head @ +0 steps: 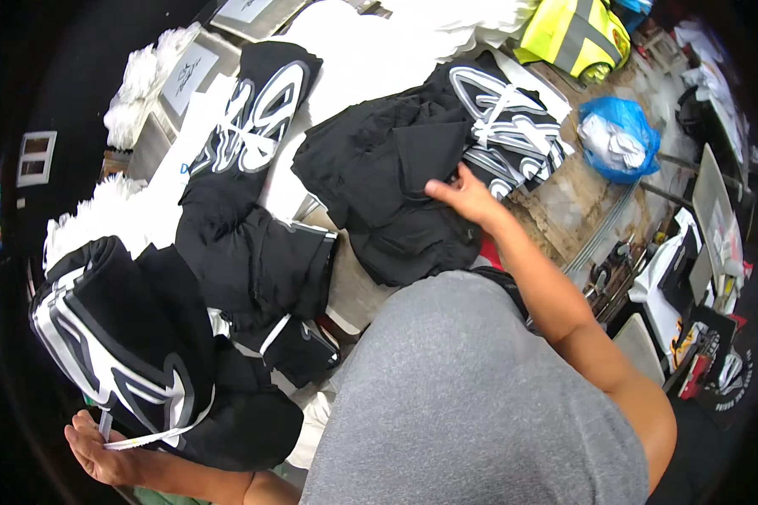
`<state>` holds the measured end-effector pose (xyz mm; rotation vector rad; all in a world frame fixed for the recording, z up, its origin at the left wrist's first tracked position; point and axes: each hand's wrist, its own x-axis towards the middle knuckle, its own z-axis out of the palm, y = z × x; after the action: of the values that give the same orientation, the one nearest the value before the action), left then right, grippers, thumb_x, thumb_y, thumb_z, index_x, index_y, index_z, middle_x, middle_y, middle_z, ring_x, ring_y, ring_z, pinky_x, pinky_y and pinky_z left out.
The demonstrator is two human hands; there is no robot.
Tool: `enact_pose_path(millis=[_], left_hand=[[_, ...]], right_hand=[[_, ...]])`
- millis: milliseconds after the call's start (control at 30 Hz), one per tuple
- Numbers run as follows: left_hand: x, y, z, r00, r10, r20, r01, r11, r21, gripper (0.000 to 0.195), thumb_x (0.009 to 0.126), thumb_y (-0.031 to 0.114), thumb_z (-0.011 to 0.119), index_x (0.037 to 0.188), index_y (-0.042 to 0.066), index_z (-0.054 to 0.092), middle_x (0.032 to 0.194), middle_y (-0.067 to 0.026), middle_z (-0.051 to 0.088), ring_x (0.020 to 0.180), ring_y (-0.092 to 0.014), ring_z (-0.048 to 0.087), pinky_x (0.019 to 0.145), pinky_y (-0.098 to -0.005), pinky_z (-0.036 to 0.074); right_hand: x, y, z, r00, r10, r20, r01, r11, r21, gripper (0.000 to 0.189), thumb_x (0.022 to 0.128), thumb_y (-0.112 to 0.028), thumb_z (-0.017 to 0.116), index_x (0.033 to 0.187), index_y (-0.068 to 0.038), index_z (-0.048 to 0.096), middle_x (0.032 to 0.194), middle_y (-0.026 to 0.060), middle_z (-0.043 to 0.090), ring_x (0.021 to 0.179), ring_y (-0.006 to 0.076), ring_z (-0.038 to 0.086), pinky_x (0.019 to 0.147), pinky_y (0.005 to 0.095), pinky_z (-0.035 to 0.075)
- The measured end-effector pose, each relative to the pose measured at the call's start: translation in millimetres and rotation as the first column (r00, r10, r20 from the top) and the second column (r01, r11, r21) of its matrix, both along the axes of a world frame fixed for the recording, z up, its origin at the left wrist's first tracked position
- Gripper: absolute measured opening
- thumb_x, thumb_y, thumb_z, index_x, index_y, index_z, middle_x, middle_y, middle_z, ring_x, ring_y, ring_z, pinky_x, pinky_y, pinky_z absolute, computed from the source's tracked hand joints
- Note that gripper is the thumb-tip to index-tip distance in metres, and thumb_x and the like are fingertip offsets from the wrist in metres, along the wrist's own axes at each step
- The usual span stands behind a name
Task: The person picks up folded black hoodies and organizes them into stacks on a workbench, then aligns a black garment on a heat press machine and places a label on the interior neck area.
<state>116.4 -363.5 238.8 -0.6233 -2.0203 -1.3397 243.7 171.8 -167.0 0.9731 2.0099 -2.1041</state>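
At the lower left, my left hand [98, 451] grips a white cloth strip [158, 437] that loops around a bundle of black printed garments [126, 334]. Thumb and fingers of my right hand [464, 192] rest at the folded edge of black cloth on a second bundle [379, 170], right of centre; whether they pinch it I cannot tell. White strips tie that bundle's printed end at the upper right. Between the two, another tied bundle of black garments [227, 233] with white and grey print lies on white cloth.
A blue plastic bag [619, 142] holding white material and a yellow high-visibility vest [575, 38] lie at the upper right. White cloth piles [360, 57] fill the top. Grey boxes [192, 69] bearing writing stand upper left. Metal rods [603, 227] lie at the right.
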Motion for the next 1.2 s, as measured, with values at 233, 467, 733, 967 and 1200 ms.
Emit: enact_pose_path(millis=[233,467,733,967,1200], left_hand=[[28.4,-17.9,-20.6,0.999,0.041,0.015,-0.04,0.999,-0.029,0.03,0.104,0.009,0.051,0.076,-0.001,0.055,0.067,0.0029,0.028,0.066,-0.01,0.027,0.062,-0.0304,0.023],[73.2,-54.5,-41.2,0.995,0.08,0.056,-0.081,0.997,0.006,0.026,0.103,0.009,0.054,0.081,-0.003,0.062,0.065,0.0042,0.032,0.064,-0.009,0.029,0.062,-0.0287,0.026],[84.8,-40.4,-85.3,0.929,0.361,0.08,-0.368,0.925,0.098,0.038,0.104,0.01,0.054,0.067,0.008,0.046,0.063,0.0054,0.031,0.062,-0.007,0.027,0.061,-0.0268,0.026],[98.5,-55.2,-104.1,0.89,0.417,0.182,-0.435,0.898,0.069,0.032,0.103,0.015,0.059,0.073,0.005,0.057,0.064,0.0076,0.037,0.062,-0.003,0.031,0.057,-0.023,0.023],[87.4,-62.0,-109.6,0.835,0.532,0.138,-0.54,0.842,0.02,0.028,0.101,0.021,0.065,0.083,-0.001,0.066,0.069,0.0071,0.046,0.065,-0.003,0.038,0.058,-0.0206,0.03]], right_hand=[[-35.4,7.4,-47.2,1.0,-0.023,-0.004,0.023,0.974,0.227,0.096,0.073,-0.055,0.084,0.141,0.004,0.049,0.136,0.0213,0.06,0.127,0.032,0.057,0.108,0.0352,0.042],[11.5,2.5,42.1,0.905,0.212,-0.369,-0.016,0.883,0.469,0.027,0.088,-0.019,0.075,0.111,-0.005,0.07,0.09,0.0043,0.065,0.075,0.0134,0.058,0.07,0.0263,0.048],[-48.4,-10.4,35.5,0.545,0.837,-0.047,-0.38,0.296,0.876,0.017,0.087,-0.014,0.064,0.097,-0.006,0.076,0.102,0.012,0.068,0.1,0.0315,0.062,0.091,0.0413,0.05],[-41.6,-19.1,33.8,0.653,0.722,0.231,-0.47,0.147,0.871,0.016,0.088,-0.019,0.061,0.096,-0.013,0.074,0.11,0.0084,0.059,0.109,0.031,0.054,0.091,0.0474,0.044],[-35.1,-28.8,45.5,0.653,0.756,0.044,-0.393,0.289,0.873,0.008,0.082,-0.013,0.061,0.087,-0.008,0.064,0.094,0.0112,0.062,0.094,0.0333,0.061,0.082,0.0454,0.047]])
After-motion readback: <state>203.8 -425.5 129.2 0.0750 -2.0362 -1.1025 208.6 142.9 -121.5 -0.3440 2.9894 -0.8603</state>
